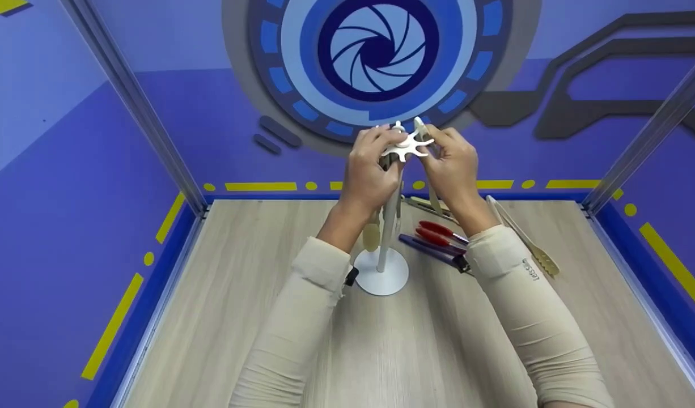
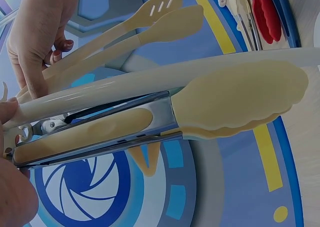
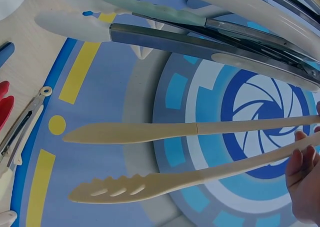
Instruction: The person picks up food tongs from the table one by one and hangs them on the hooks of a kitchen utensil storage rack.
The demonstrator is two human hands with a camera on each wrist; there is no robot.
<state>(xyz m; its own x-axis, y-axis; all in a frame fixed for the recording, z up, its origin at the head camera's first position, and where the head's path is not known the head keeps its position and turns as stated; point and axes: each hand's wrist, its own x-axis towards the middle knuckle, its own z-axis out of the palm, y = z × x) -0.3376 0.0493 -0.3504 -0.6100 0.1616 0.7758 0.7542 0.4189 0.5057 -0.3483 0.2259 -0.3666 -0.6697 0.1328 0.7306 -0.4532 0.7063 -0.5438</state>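
A white stand (image 1: 388,226) with a round base (image 1: 381,277) carries a rack (image 1: 407,147) of several curved hooks on top. My left hand (image 1: 370,167) grips that rack, fingers above and thumb below. Beige-headed steel tongs (image 2: 240,97) hang beneath it along the pole. Pale-tipped tongs (image 3: 155,34) also hang by the pole in the right wrist view. Beside the rack, my right hand (image 1: 452,164) holds one-piece beige tongs (image 3: 200,176) near their bend. Their solid and slotted arms point down, apart from each other. Whether their bend touches a hook is hard to tell.
Red-tipped tongs (image 1: 435,232) and dark blue tongs (image 1: 429,249) lie on the table right of the base, with pale tongs (image 1: 523,238) farther right. Steel-and-beige tongs (image 3: 25,122) lie near the back. A blue patterned wall (image 1: 291,164) stands close behind the hands.
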